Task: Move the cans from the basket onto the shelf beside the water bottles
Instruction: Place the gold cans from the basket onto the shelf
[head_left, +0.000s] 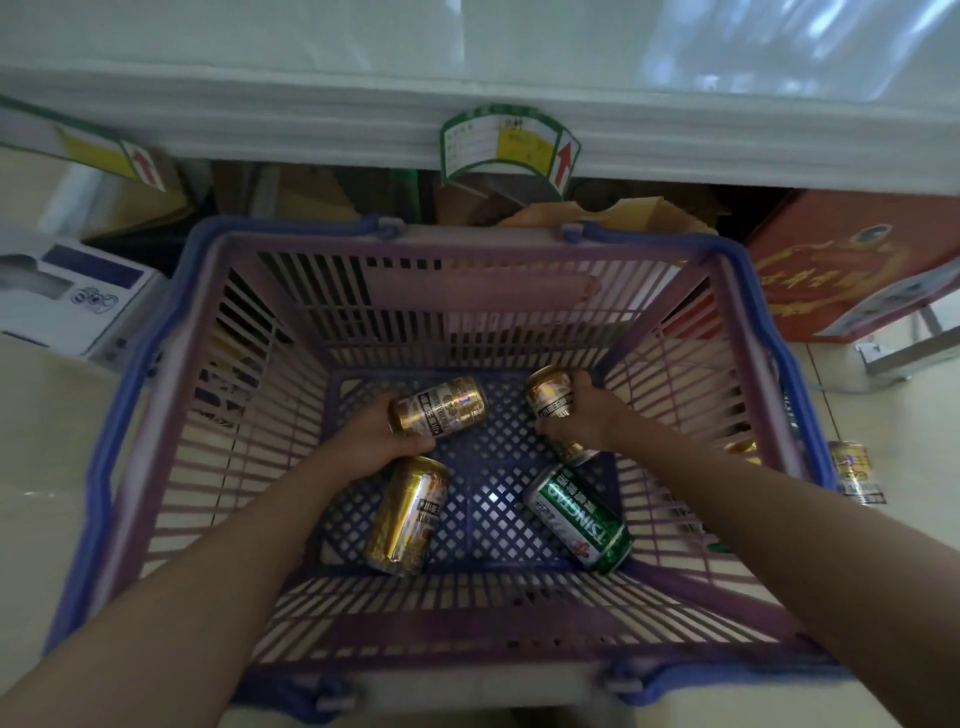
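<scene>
Below, two gold cans are grasped at once, halving trips: left hand (374, 436) wraps one gold can (441, 405), right hand (587, 415) another (550, 395); a third gold can (408, 514) and green can (579, 519) lie on the basket (156, 415) floor.

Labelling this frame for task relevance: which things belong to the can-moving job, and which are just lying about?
Job:
- basket
- gold can in left hand, left hand
- gold can in right hand, right hand
- loose gold can
- green can
- shelf edge

Lying about:
- red box
- white box
- can on the floor outside the basket
- price tag
</scene>
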